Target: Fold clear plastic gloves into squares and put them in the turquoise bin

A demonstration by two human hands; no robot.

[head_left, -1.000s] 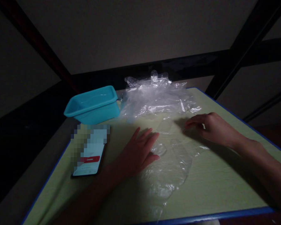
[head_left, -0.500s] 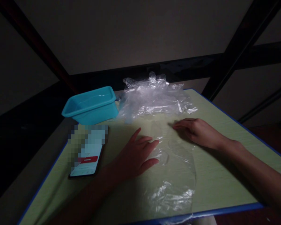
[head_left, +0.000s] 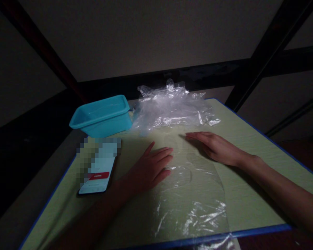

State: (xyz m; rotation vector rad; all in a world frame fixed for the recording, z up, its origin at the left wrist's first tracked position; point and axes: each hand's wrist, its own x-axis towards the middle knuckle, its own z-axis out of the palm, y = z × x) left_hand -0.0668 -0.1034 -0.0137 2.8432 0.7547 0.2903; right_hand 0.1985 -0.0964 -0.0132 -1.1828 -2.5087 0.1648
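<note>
A clear disposable plastic glove [head_left: 195, 194] lies spread on the table, with its cuff end hanging over the front edge. My left hand [head_left: 153, 166] rests palm down along the glove's left side, fingers apart and holding nothing. Opposite it, my right hand [head_left: 214, 146] is by the upper right part of the glove. Its fingers are stretched out and lie close together; I cannot tell whether they touch the film. Beyond both hands sits a crumpled pile of similar clear gloves [head_left: 172, 107], some finger ends sticking up at the back.
A turquoise plastic basket [head_left: 106, 125] stands at the back left, beside the pile. A phone [head_left: 99, 173] with its screen lit lies nearer, left of my left hand. The pale green table [head_left: 253, 187] has a blue edge, and a wall panel rises behind it.
My right hand has moved slightly left, and its bent fingers have straightened. My left hand's fingers have flattened and drawn a little closer together. The glove looks flatter and wider toward the right.
</note>
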